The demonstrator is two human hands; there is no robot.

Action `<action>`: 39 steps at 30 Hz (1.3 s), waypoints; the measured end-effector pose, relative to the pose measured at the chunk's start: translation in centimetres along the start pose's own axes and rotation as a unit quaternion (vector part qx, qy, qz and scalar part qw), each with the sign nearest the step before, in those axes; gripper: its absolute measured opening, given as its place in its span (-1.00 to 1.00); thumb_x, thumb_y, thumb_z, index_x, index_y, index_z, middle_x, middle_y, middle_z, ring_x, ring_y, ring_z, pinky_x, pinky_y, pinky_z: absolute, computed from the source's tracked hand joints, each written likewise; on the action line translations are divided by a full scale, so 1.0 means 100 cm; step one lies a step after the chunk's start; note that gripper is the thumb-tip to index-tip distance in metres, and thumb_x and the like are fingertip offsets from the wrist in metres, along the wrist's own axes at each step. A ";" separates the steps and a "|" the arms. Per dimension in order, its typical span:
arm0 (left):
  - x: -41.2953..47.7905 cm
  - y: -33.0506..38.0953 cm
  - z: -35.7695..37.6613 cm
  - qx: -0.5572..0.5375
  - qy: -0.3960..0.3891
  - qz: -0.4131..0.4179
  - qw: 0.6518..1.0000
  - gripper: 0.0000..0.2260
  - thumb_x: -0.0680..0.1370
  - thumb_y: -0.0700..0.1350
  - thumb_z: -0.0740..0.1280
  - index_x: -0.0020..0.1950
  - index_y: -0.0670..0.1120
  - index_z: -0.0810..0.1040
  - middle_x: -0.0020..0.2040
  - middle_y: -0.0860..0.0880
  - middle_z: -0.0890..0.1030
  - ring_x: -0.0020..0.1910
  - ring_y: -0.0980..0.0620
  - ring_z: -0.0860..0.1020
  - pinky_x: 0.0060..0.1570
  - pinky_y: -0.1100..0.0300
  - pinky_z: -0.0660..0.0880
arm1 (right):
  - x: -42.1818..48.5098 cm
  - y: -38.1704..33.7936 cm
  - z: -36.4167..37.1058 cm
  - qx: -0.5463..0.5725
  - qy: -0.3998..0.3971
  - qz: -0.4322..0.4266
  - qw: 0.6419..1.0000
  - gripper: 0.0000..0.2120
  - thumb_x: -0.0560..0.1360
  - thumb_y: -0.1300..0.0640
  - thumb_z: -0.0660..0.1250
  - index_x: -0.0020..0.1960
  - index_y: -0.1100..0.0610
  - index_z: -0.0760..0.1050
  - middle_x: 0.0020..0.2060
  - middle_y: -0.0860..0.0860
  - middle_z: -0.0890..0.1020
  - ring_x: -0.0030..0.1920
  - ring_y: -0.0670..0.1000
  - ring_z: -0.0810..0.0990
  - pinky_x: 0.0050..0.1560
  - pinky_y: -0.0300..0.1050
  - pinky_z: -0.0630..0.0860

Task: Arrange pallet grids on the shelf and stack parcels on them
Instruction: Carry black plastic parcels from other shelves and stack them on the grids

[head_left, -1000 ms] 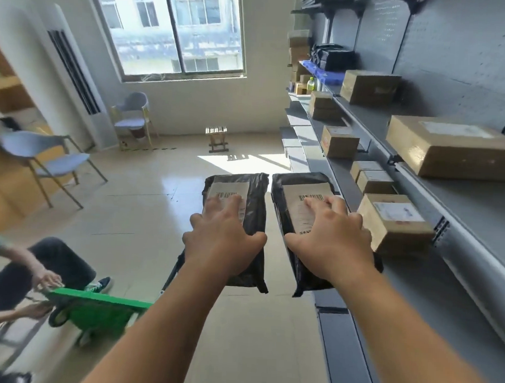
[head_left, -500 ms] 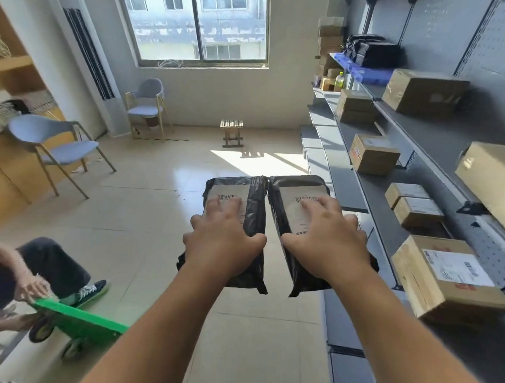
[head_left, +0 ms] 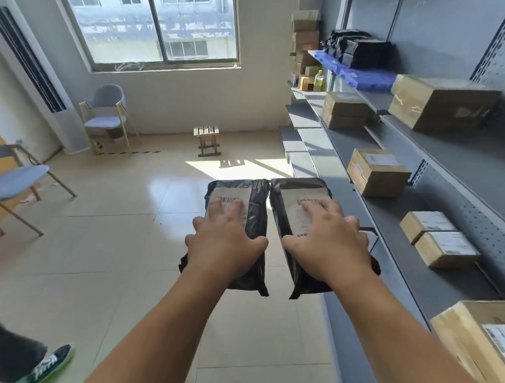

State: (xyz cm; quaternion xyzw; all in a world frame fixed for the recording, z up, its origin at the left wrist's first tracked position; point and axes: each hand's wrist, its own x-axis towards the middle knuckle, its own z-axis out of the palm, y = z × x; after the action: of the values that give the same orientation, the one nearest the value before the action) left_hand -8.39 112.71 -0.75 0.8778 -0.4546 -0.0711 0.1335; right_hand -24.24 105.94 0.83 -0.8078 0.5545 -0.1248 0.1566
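I carry two black plastic parcels side by side above the floor, each with a barcode label on top. My left hand [head_left: 224, 243] grips the left black parcel [head_left: 255, 204] from above. My right hand [head_left: 328, 242] grips the right black parcel [head_left: 289, 193] the same way. Both are just left of the grey shelf [head_left: 395, 210], which runs along the right wall. At the far end of the upper shelf lies a blue pallet grid [head_left: 366, 76] with several black parcels [head_left: 359, 48] stacked on it.
Several cardboard boxes sit on the shelves, among them one [head_left: 376, 175] at mid-height and one [head_left: 478, 349] at the near right. A small wooden stool [head_left: 206, 139] and chairs [head_left: 107, 115] stand on the tiled floor. Another person's leg and shoe [head_left: 47, 364] are at lower left.
I have moved forward along the shelf with both parcels held as before. The green cart at lower left has dropped out of view.
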 end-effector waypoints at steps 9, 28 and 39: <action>0.172 0.053 0.016 0.010 0.015 -0.017 1.000 -0.27 0.42 0.28 0.30 0.54 0.17 0.16 0.55 0.00 0.15 0.34 -0.20 0.31 0.21 -0.15 0.38 | 0.193 0.013 0.005 0.005 -0.003 -0.028 1.000 -0.26 0.42 -0.24 0.29 0.55 -0.11 0.20 0.50 -0.06 0.22 0.31 0.20 0.34 0.25 0.14 0.34; 0.517 0.084 0.010 -0.013 0.041 -0.057 0.997 -0.26 0.44 0.27 0.30 0.57 0.18 0.12 0.58 0.00 0.10 0.40 -0.21 0.27 0.23 -0.15 0.37 | 0.546 -0.041 0.027 0.008 0.005 -0.054 0.998 -0.26 0.39 -0.23 0.30 0.54 -0.13 0.22 0.49 -0.08 0.23 0.31 0.21 0.35 0.25 0.14 0.33; 0.727 0.083 0.007 -0.018 -0.003 0.005 1.000 -0.28 0.43 0.26 0.30 0.55 0.19 0.14 0.60 0.02 0.09 0.42 -0.22 0.25 0.26 -0.17 0.38 | 0.731 -0.084 0.047 -0.014 0.024 0.024 0.999 -0.25 0.39 -0.24 0.30 0.54 -0.14 0.21 0.50 -0.08 0.23 0.28 0.21 0.36 0.23 0.13 0.34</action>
State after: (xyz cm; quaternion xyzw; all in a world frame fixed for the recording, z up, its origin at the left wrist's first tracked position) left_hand 26.90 48.66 0.84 0.8729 -0.4578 -0.0811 0.1480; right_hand 10.63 41.00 1.81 -0.7932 0.5788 -0.1328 0.1348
